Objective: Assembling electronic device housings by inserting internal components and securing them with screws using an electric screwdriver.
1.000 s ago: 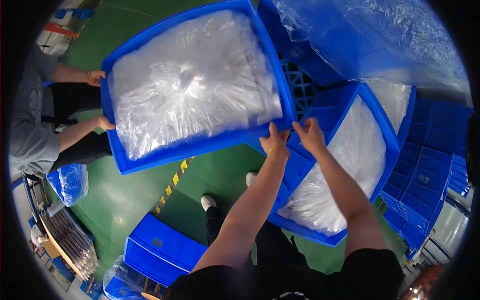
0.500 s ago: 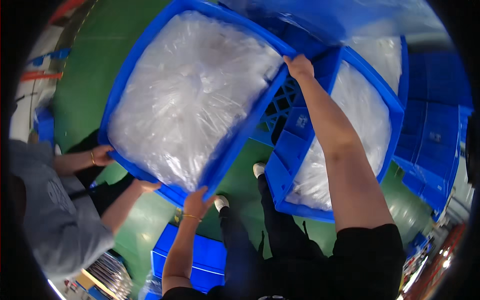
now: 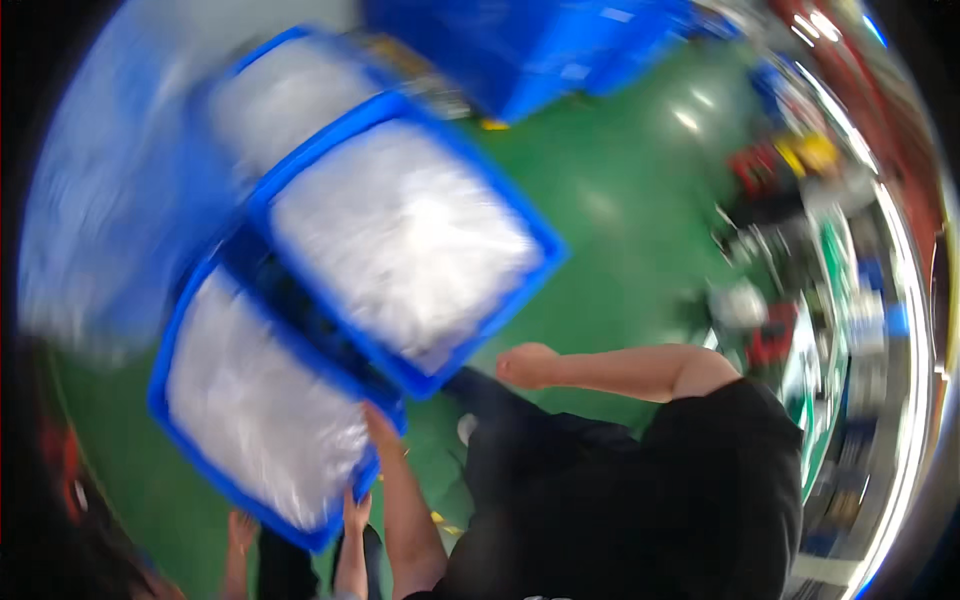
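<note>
A blue plastic crate point(image 3: 166, 400) filled with a clear plastic bag of pale contents sits at lower left. My left hand point(image 3: 384, 432) is closed on its near right rim, blurred by motion. A co-worker's hands point(image 3: 355, 512) hold the same crate's near end. Away from the crates, over the green floor, my right hand point(image 3: 528, 366) is curled with nothing visible in it. A second bag-filled blue crate point(image 3: 548, 252) stands just left of this hand.
Behind the second crate is another filled blue crate point(image 3: 262, 50). Large blue bins point(image 3: 520, 60) stand at the back. Translucent bluish sheeting point(image 3: 110, 220) is at the left. Cluttered equipment point(image 3: 770, 170) lines the right side, along the green floor point(image 3: 610, 220).
My view has swung right. My right hand has let go of the carried crate, which now sits beside the second crate. My left hand stays on its rim.
</note>
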The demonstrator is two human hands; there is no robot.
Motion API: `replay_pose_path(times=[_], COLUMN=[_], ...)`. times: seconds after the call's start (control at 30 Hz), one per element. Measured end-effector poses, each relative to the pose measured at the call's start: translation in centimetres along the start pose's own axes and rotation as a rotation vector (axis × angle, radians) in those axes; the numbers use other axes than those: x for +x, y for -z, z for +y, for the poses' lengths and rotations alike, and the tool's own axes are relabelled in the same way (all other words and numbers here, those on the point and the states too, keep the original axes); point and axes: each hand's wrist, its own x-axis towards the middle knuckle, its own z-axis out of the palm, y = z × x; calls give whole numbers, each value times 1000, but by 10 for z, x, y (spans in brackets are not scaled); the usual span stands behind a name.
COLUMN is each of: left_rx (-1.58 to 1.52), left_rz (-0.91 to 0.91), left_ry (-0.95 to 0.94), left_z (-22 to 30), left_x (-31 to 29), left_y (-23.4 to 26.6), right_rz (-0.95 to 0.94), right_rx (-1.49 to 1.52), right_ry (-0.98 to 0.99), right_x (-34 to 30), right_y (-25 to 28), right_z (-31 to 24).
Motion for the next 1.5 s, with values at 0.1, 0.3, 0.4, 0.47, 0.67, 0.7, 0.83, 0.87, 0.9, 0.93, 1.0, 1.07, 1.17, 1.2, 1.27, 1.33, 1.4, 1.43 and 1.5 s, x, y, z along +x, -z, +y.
replay_pose_path(times=[0.1, 0.3, 0.4, 0.47, 0.67, 0.7, 0.83, 0.87, 0.9, 0.93, 1.0, 1.07, 1.17, 1.2, 1.27, 1.33, 1.4, 1.43, 1.5], left_rx=[160, 314, 436, 486, 457, 405, 544, 600, 600, 601, 641, 886, 1301, 1486, 1749, 2181, 2088, 1945, 1834], left_rz=[116, -159, -403, -546, -827, -870, -960, -926, -910, -816, -693, -728, -784, -1201, -1087, -888, -939, -1016, -808], left_ry=[-275, -104, -258, -371, -538, -490, -292, -334, -340, -533, -776, -823, -847, -1332, -1496, -1428, -1599, -1727, -2171], left_z=[-65, 120, 139, 167, 295, 315, 394, 399, 394, 385, 408, 457, 525, 555, 586, 637, 714, 760, 830], left_x=[-68, -152, -175, -184, -211, -220, -270, -265, -242, -211, -208, -212, -175, -132, -131, -141, -130, -159, -209], left_y=[109, 40, -30, -82, -294, -329, -459, -487, -509, -525, -562, -594, -635, -657, -719, -793, -861, -925, -1022], right_rz=[184, 363, 346, 391, 572, 620, 772, 801, 826, 827, 890, 924, 972, 1007, 1068, 1128, 1180, 1195, 1260], right_rx=[193, 559, 743, 813, 1046, 1058, 1200, 1238, 1271, 1273, 1259, 1297, 1340, 1340, 1344, 1417, 1457, 1462, 1494], right_ry=[-184, -501, -664, -731, -924, -962, -1134, -1140, -1128, -1102, -1102, -1141, -1151, -1137, -1180, -1266, -1355, -1389, -1418], right_x=[-134, -254, -300, -330, -389, -397, -437, -448, -454, -455, -460, -468, -471, -475, -482, -496, -512, -521, -535], right_y=[-43, -98, -154, -181, -208, -207, -203, -189, -173, -158, -147, -140, -108, -94, -72, -52, -27, -15, 9], right_z=[-1, 120, 154, 174, 267, 291, 379, 401, 424, 448, 497, 540, 611, 640, 690, 747, 797, 822, 858])
